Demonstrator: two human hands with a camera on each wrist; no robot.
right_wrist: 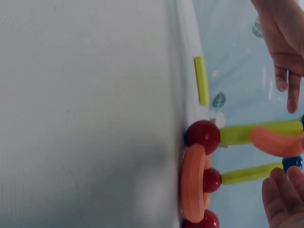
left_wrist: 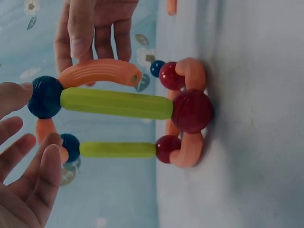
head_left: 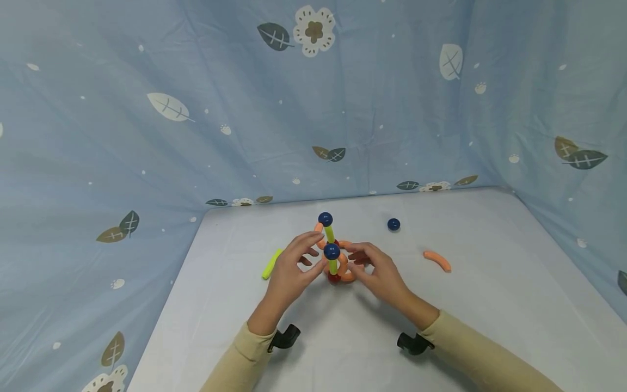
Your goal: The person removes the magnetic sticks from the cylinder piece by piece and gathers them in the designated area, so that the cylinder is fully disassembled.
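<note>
Head view, nearest first: beige sleeves point(head_left: 245, 354) reach over the white table point(head_left: 514, 261). The left hand point(head_left: 291, 267) spreads its thumb and fingers loosely about the near blue ball point(head_left: 331, 251); whether it grips, I cannot tell. The right hand point(head_left: 379, 269), thumb and fingers parted, is at the upper orange curved stick point(left_wrist: 99, 71), which runs from that ball with its other end free; whether it pinches the stick, I cannot tell.

Between the hands, the ball-and-stick frame point(head_left: 333, 267) stands on the table: red balls point(left_wrist: 192, 111) joined by orange curved pieces below, two upright yellow-green sticks, blue balls on top.

Left of it lies a loose yellow-green stick point(head_left: 271, 264); well to the right, a loose orange piece point(head_left: 437, 260). Farther back sits a loose blue ball point(head_left: 394, 224), before the blue leaf-print cloth point(head_left: 382, 81).
</note>
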